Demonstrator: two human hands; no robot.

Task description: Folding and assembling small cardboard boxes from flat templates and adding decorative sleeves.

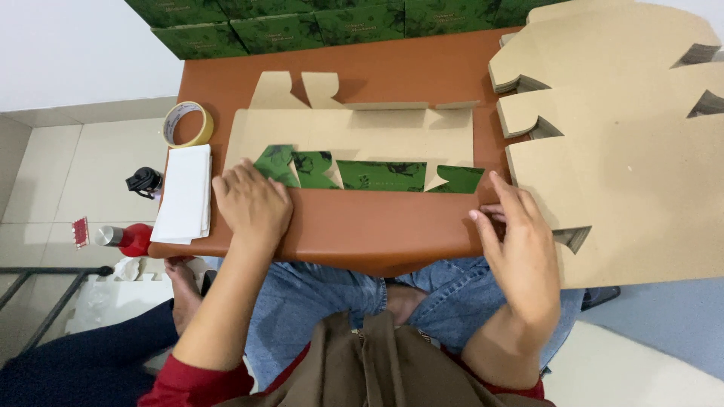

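Item: left hand (253, 202), palm down, fingers together and flat, pressing the left end of the box blank (354, 139); I see no clamped grip, just a flat press. Item: right hand (520, 249), wrist bent inward, fingers stretched toward the blank's right corner, fingertips (498, 185) just at the green flap (456, 179); whether they pinch the edge I cannot tell. Blank lies flat mid-counter (377, 226), brown side up, green flaps folded toward me. Right: stack of blanks (633, 151), cut off by the frame. Left: tape roll (188, 123), white sheets (185, 192). Far edge: green boxes (302, 22), partly cropped. Below the counter a red bottle (128, 238), partly hidden.
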